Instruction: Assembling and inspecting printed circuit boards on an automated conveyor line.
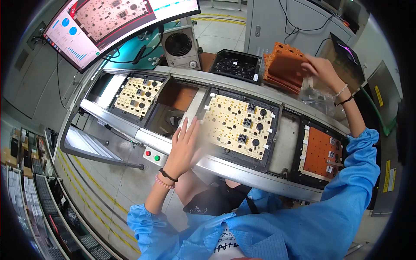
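Note:
My right hand (324, 73) is stretched out to the back right. Its fingers grip the edge of a flat orange plate (284, 68), slightly blurred, which leans against several upright orange plates (281, 48) with holes. My left hand (185, 145) is open and empty, fingers extended. It hovers by the left edge of a cream circuit board (236, 125), partly smeared by motion. This board carries black square and round parts and sits in a black carrier frame (271, 149) on the conveyor line.
Another cream board (135, 97) lies further left on the conveyor. To the right, an orange plate (323, 149) covers a framed board. Behind the line stand a black bin (218, 70) of small dark parts, a fan unit (177, 47) and a monitor (112, 21). A button box (154, 156) hangs in front.

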